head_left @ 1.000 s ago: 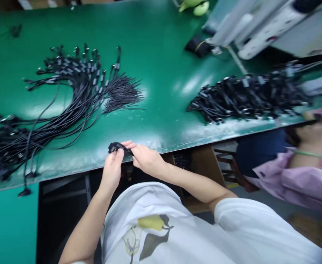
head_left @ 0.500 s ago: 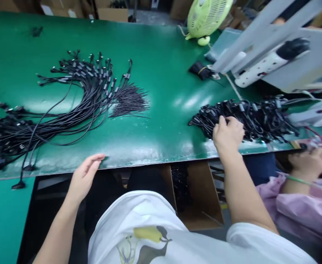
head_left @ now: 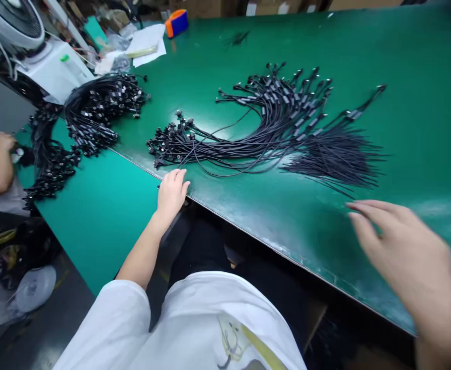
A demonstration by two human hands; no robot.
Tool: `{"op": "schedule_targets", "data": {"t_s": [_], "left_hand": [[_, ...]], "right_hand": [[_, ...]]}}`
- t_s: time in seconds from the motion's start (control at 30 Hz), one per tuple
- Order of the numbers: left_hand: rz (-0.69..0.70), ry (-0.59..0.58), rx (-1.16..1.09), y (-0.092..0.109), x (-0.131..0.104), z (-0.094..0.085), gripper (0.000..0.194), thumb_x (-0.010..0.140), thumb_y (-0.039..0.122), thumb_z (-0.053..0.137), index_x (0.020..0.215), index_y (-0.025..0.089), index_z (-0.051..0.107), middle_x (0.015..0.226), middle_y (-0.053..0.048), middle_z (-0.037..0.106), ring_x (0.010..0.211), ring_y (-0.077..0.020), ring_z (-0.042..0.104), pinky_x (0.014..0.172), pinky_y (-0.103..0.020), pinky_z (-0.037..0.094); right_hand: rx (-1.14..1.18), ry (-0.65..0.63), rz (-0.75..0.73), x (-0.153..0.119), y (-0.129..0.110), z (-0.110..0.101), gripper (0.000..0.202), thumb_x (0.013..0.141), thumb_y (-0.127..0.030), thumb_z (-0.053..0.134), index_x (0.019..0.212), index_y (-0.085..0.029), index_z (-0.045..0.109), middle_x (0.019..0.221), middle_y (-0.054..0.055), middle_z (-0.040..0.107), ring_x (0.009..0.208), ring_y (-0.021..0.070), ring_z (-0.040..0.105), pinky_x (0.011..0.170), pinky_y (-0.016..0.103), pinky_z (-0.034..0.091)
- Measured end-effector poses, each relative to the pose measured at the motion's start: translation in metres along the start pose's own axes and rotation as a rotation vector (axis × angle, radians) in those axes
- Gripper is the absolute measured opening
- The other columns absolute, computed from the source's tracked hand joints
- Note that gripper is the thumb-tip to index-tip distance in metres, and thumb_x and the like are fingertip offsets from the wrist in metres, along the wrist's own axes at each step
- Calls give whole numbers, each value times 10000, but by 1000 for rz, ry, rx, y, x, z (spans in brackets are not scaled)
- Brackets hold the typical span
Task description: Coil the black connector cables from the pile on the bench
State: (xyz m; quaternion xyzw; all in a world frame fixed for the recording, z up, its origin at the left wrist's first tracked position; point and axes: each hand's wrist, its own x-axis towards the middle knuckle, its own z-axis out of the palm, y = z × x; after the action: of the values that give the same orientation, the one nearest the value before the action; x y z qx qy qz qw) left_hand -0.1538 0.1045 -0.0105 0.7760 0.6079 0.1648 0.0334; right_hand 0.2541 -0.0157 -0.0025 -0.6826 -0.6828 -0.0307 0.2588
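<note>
A pile of black cables (head_left: 240, 149) lies in a curve on the green table, with plugs at both ends and grey sleeves near the far end. My left hand (head_left: 172, 194) is at the table's near edge, its fingers closed over the plug end of a loose black cable; the grip itself is partly hidden. Beside the pile, a fan of thin black strips (head_left: 337, 154), which look like cable ties, is spread out. Just in front of their tips hovers my right hand (head_left: 398, 246), slightly blurred, with thumb and fingers apart and nothing visible in it.
More black cable bundles (head_left: 102, 113) lie at the left, near another person's arm (head_left: 1, 164). A white fan (head_left: 13, 23) stands on a white box (head_left: 55, 72). Papers (head_left: 148, 43) and an orange-blue roll (head_left: 177, 23) sit at the back. The table edge (head_left: 264, 239) runs diagonally before me.
The view has swung left. My right hand has left the cable heap on the right and come near the thin strips. My left hand has moved to the cable plugs and closed.
</note>
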Motion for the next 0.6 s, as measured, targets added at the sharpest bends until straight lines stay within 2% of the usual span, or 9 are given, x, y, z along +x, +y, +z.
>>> {"op": "schedule_targets", "data": {"t_s": [0.07, 0.17, 0.23, 0.3, 0.37, 0.4, 0.5, 0.53, 0.6], "left_hand": [[-71, 38, 3, -10, 10, -3, 404, 934, 247, 482, 1316, 123, 529, 1326, -204, 560, 1220, -322, 500, 1035, -459, 398], [-163, -46, -128, -20, 23, -10, 257, 930, 215, 456, 1119, 141, 615, 1152, -171, 642, 1097, -290, 573, 982, -433, 421], [-189, -88, -363, -16, 22, -20, 222, 949, 242, 414, 1034, 168, 606, 1042, -115, 670, 966, -230, 616, 915, -378, 454], [-184, -117, -623, -3, 15, -33, 205, 958, 288, 408, 1018, 191, 578, 977, -63, 672, 875, -179, 625, 856, -323, 467], [-162, -133, -798, 12, 5, -48, 186, 954, 328, 441, 999, 205, 573, 940, -34, 656, 884, -159, 621, 842, -288, 459], [-160, -130, -873, 18, 1, -54, 183, 949, 345, 461, 987, 208, 576, 904, -24, 642, 881, -155, 618, 834, -280, 457], [-218, -143, -1105, 18, -9, -67, 211, 929, 394, 518, 959, 197, 586, 685, 25, 524, 691, -128, 567, 710, -260, 453], [-250, -173, -1160, 13, -11, -69, 225, 920, 405, 541, 948, 188, 591, 621, 45, 467, 614, -114, 523, 651, -250, 437], [-321, -244, -1218, -3, -16, -72, 237, 890, 405, 606, 902, 168, 600, 556, 67, 393, 526, -88, 444, 558, -226, 387]], "right_hand": [[43, -115, -132, 29, -33, 18, 369, 971, -436, 355, 1097, -297, 672, 1101, 136, 688, 932, 297, 658, 780, 459, 523], [114, -243, -341, 65, -81, 37, 347, 972, -345, 396, 1129, -202, 670, 1143, 134, 673, 954, 267, 654, 827, 430, 536], [155, -217, -445, 85, -113, 46, 382, 968, -293, 418, 1275, -159, 601, 1243, 154, 624, 1073, 264, 620, 895, 422, 523], [166, -153, -539, 107, -145, 58, 474, 952, -254, 457, 1407, -124, 486, 1390, 186, 523, 1234, 278, 535, 983, 429, 481], [128, -119, -622, 134, -171, 73, 509, 939, -235, 489, 1432, -111, 457, 1456, 196, 463, 1302, 290, 480, 1018, 430, 447], [87, -140, -650, 150, -179, 82, 463, 941, -226, 481, 1388, -108, 505, 1418, 196, 504, 1271, 290, 505, 1000, 427, 447], [-109, -249, -579, 203, -177, 95, 294, 940, -156, 427, 1082, -85, 675, 1048, 163, 693, 994, 239, 634, 847, 360, 462], [-177, -255, -507, 220, -169, 91, 296, 934, -134, 407, 1003, -70, 687, 945, 148, 700, 929, 216, 644, 802, 327, 447], [-264, -188, -363, 248, -143, 69, 388, 942, -145, 320, 1020, -12, 676, 958, 162, 681, 973, 207, 640, 755, 292, 399]]}}
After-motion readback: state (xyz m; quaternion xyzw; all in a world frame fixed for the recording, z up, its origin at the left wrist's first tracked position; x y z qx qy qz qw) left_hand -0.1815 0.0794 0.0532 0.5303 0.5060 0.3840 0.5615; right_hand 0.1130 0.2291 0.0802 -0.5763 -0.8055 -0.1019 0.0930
